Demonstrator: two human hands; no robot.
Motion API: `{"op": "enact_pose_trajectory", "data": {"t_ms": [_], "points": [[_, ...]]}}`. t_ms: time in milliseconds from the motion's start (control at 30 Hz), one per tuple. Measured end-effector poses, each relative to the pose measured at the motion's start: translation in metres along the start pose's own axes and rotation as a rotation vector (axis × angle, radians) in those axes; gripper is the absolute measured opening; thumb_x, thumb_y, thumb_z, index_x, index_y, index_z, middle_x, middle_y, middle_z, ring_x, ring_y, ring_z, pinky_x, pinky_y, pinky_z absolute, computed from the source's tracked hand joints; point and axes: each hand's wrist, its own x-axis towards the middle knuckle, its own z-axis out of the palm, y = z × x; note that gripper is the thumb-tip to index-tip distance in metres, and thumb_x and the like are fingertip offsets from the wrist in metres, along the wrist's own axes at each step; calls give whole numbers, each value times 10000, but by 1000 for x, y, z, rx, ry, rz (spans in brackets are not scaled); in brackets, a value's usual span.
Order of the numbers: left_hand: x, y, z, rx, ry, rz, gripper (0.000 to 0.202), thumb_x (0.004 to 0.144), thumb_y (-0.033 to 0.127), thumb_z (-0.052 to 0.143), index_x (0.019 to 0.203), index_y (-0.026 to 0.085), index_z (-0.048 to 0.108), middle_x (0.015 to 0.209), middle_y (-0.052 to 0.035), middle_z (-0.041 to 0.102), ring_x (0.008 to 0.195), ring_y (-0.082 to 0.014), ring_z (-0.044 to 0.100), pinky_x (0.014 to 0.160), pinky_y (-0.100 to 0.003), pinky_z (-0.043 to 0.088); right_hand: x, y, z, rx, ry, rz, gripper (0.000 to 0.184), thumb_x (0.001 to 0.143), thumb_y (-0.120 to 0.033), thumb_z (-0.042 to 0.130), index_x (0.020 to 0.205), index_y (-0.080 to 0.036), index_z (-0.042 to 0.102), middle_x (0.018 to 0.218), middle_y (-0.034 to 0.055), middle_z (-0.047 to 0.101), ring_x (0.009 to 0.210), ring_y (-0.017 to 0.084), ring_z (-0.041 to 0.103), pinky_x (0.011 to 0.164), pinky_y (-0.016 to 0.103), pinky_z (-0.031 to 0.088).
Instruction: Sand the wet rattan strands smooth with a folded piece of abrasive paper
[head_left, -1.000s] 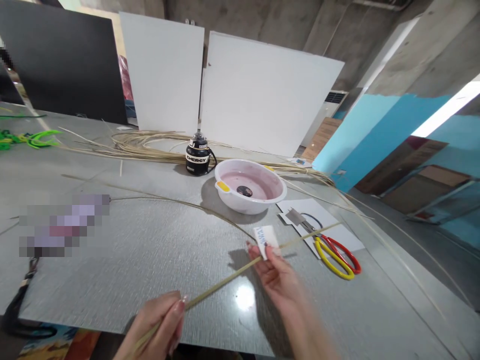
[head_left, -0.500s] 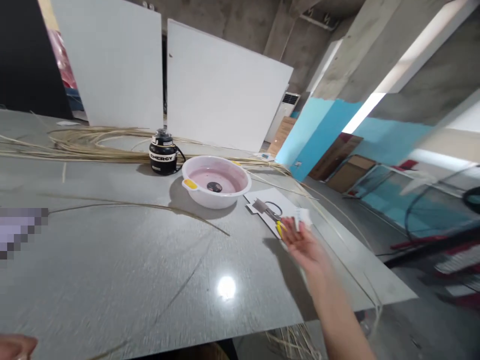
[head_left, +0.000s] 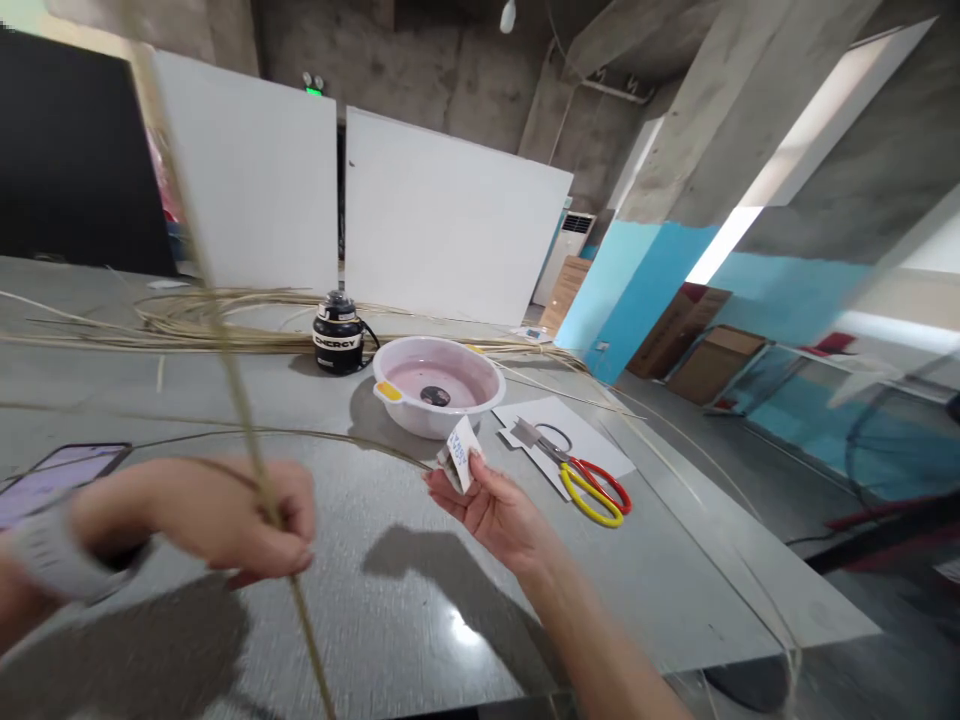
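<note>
Over the left of the table, my left hand (head_left: 247,515) is closed around a long thin cane strip (head_left: 234,370), which runs from the top of the view down to the table's front. My right hand (head_left: 499,515) pinches a small folded piece of sandpaper (head_left: 463,450) with printed lettering on its white back. It is held above the table, in front of the white basin (head_left: 427,422). To the right of that hand lie scissors (head_left: 596,490) with red and yellow handles, their blades on a white sheet (head_left: 555,420).
A black jar-shaped bottle (head_left: 337,340) stands left of the basin. Long cane strips (head_left: 195,320) lie coiled along the table's back, before white panels (head_left: 450,210). A phone (head_left: 67,475) lies at the left. The table (head_left: 720,600) ends at the right, beside a walkway.
My right hand has moved left from beside the scissors, bringing the sandpaper. My left hand has come up from the lower left corner and now shows the cane strip upright in its grip.
</note>
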Motion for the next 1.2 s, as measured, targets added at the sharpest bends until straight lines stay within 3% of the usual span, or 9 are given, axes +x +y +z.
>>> {"op": "enact_pose_trajectory", "data": {"t_ms": [67,100,267,467,567,733,800,1067,1200], "points": [[28,25,5,175,-301,50,274,682,270,586,416,220,543,373,18,465,342,-98,332,341,-206,249,8,2,17,-28,-42,-50,337,725,-408,824,943,-161,754,1014,71,770,942,222,720,1002,395,469],[42,33,9,196,-349,52,280,673,258,564,398,218,528,365,15,442,335,-99,322,337,-210,243,12,2,25,-45,-54,-71,340,730,-405,821,953,-157,756,1036,75,765,957,225,715,1022,404,455],[89,36,32,228,-473,83,299,652,265,532,358,222,500,362,-3,433,329,-115,330,327,-235,236,23,1,47,-128,-93,-137,333,742,-412,808,938,-147,764,1050,94,758,990,217,693,1041,391,435],[109,31,50,263,-565,111,281,641,261,527,362,231,512,352,13,424,331,-120,334,346,-243,255,30,4,52,-216,-105,-117,284,727,-394,811,863,-148,772,900,78,773,861,194,706,954,350,482],[115,26,53,242,-501,138,287,682,282,522,402,219,536,394,8,470,360,-129,391,384,-250,308,35,1,50,-143,-66,-146,272,686,-365,841,836,-150,767,862,68,772,808,194,716,928,353,502],[123,4,54,116,-87,284,291,824,425,573,647,194,580,564,33,522,551,-127,484,527,-223,336,41,-25,33,59,168,-292,252,678,-260,847,880,-162,732,961,59,772,885,192,725,944,334,522],[124,-4,58,27,-3,301,329,828,500,589,722,189,572,624,27,567,613,-138,546,574,-225,374,42,-38,25,74,234,-323,220,725,-234,809,916,-168,722,985,61,772,920,192,725,946,330,528],[124,-9,70,-305,86,222,542,786,702,544,923,178,566,784,-72,740,726,-203,707,694,-306,517,48,-85,-5,3,442,-457,142,792,-230,742,924,-197,699,911,39,782,934,174,725,881,286,530],[128,-8,68,-395,47,199,629,725,764,568,912,165,596,739,-87,751,661,-212,716,648,-315,530,44,-74,-6,-15,409,-408,145,800,-237,725,937,-190,723,942,45,780,929,177,722,866,290,526]]}}
